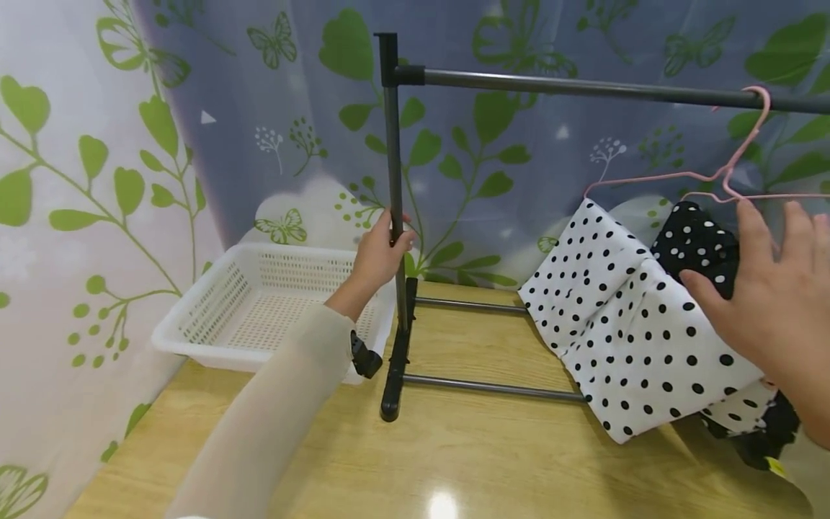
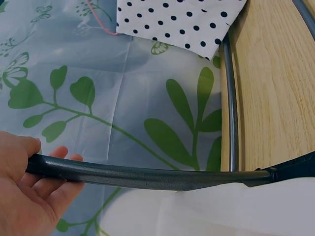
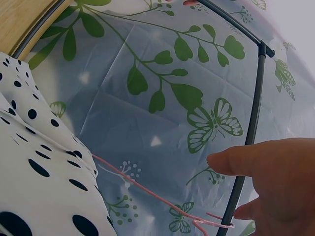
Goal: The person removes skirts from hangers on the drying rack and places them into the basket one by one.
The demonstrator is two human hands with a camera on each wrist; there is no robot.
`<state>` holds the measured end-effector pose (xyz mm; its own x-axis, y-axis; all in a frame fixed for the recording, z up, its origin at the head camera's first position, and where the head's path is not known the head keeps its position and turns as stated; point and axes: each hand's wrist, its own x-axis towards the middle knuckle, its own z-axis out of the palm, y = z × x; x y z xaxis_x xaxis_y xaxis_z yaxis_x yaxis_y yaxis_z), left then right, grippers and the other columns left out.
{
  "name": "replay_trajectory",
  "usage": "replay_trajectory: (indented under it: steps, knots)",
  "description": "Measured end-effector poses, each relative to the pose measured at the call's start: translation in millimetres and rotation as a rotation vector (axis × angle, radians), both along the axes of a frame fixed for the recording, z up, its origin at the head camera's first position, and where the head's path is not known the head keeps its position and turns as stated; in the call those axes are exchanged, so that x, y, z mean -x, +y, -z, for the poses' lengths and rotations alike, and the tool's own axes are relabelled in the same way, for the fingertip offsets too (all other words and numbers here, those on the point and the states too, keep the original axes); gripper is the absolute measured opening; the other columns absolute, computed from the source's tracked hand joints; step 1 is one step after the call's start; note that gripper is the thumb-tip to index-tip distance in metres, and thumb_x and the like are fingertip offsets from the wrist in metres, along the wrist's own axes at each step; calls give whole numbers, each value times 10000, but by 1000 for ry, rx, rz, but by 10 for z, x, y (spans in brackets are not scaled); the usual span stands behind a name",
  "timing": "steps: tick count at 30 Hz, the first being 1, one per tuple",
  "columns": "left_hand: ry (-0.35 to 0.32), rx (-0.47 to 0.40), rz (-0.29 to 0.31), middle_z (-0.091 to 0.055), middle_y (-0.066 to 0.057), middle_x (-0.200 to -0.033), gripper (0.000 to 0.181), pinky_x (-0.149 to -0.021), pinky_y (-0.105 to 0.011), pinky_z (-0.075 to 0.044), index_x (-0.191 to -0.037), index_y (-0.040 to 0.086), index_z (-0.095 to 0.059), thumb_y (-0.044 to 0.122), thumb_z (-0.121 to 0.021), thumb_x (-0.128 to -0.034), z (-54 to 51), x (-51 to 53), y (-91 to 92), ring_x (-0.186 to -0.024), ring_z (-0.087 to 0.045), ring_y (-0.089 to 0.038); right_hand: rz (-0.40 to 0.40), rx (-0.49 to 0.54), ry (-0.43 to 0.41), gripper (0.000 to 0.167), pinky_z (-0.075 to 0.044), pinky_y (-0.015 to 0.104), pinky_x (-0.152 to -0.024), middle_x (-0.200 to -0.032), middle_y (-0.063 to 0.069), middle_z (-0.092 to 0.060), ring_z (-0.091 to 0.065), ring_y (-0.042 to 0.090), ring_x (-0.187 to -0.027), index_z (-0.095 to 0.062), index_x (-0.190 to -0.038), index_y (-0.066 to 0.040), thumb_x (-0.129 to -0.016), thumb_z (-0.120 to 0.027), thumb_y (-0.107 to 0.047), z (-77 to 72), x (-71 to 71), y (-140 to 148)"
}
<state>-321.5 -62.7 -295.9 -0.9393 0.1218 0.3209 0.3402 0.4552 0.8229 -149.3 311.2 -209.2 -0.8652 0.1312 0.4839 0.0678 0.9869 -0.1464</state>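
Where a leaf-printed sheet (image 1: 454,43) hangs behind the table (image 1: 519,447), I watch a person with both hands at a clothes rack (image 1: 394,173). Dark tubing, black joints: stiff, smooth, probably light enough to tip if pushed high; best gripped by the upright (image 1: 392,130). Its visible foot runs forward from near the table's back edge.

White slotted basket (image 1: 305,268) near the table's back left corner, just beside the rack.

White cloth with black dots (image 1: 642,324) hangs below the rack's upper bar (image 1: 583,88), across the lower rails (image 1: 493,388). Looks soft, light, hard to harm, easiest taken near its top corner. Whether its lowest corner touches the table, I cannot tell. Black cloth with white dots (image 1: 697,238) behind it, partly hidden.

Pink hanger (image 1: 757,131) hooked over the bar: thin, likely springy, liable to slide along the tube; the neck seems the sure hold.

Left hand (image 1: 378,251): thumb and fingers wrapped round the upright. Right hand (image 1: 778,310): fingers spread wide before the cloths, seemingly gripping nothing; contact with the hanger unclear.

Small black device (image 1: 366,358) at the left cuff.
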Motion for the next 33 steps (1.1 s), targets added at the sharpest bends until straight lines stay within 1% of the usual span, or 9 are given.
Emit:
replay_trajectory:
  steps: [5, 8, 12, 15, 19, 23, 29, 32, 33]
  knots:
    - [-7, -9, 10, -671, -156, -1089, 277, -735, -411, -510, -1264, 135, -485, 233, -539, -1010, 52, -10, -3, -997, -673, -251, 19, 8, -31, 859, 59, 622, -1125, -1543, 338, 94, 112, 518, -1415, 25, -1539, -34, -940, -573, -183, 37, 14, 40]
    - [5, -6, 8, -677, -146, -1067, 277, -736, -419, -515, -1260, 136, -489, 241, -542, -1009, 59, 1, -9, -980, -677, -246, 31, 14, -26, 855, 29, 643, -1119, -1544, 336, 87, 99, 516, -1418, 27, -1539, -39, -946, -573, -183, 39, 30, 53]
    - [27, 3, 11, -685, -139, -1040, 282, -726, -424, -511, -1260, 129, -488, 247, -542, -1009, 42, 23, -14, -971, -681, -258, 60, 23, -22, 856, -30, 672, -1106, -1545, 334, 74, 68, 510, -1424, 38, -1539, -43, -955, -574, -175, 37, 36, 67]
    - [34, 3, 15, -689, -145, -1038, 284, -721, -422, -504, -1258, 122, -488, 242, -545, -1007, 32, 25, -13, -967, -681, -261, 60, 22, -3, 827, -57, 662, -1113, -1530, 360, 19, 8, 518, -1420, 27, -1537, -28, -963, -551, -172, 46, 19, 89]
    - [28, 7, 16, -693, -142, -1056, 293, -726, -418, -503, -1267, 128, -484, 242, -547, -1005, 12, 10, -28, -972, -679, -252, 53, 7, 12, 805, -85, 629, -1129, -1492, 396, -76, -85, 534, -1397, 10, -1525, 24, -957, -533, -155, 48, 6, 110]
    - [14, 27, 27, -695, -137, -1075, 308, -744, -427, -505, -1285, 140, -474, 247, -543, -1004, -16, -7, -48, -987, -674, -254, 72, 12, -24, 802, -122, 612, -1129, -1475, 416, -118, -140, 545, -1377, 31, -1510, 72, -972, -511, -170, 57, 22, 137]
    - [14, 33, 36, -695, -139, -1083, 316, -751, -436, -498, -1295, 144, -467, 246, -542, -1005, -12, -1, -44, -980, -670, -253, 87, 59, -37, 780, -216, 656, -1068, -1394, 466, -217, -263, 597, -1272, 13, -1493, 112, -982, -517, -146, 41, 66, 175]
    - [17, 33, 31, -698, -123, -1089, 315, -739, -422, -500, -1297, 144, -469, 242, -540, -1005, 5, 10, -47, -982, -672, -247, 94, 75, -39, 719, -277, 682, -1015, -1320, 485, -288, -326, 618, -1194, -38, -1483, 124, -993, -497, -132, 17, 61, 166]
    - [16, 33, 29, -700, -118, -1094, 315, -731, -417, -499, -1298, 145, -470, 239, -539, -1006, 9, 15, -49, -984, -673, -245, 99, 86, -45, 700, -276, 679, -1019, -1326, 481, -290, -325, 615, -1205, -45, -1484, 123, -1002, -481, -135, 20, 60, 173]
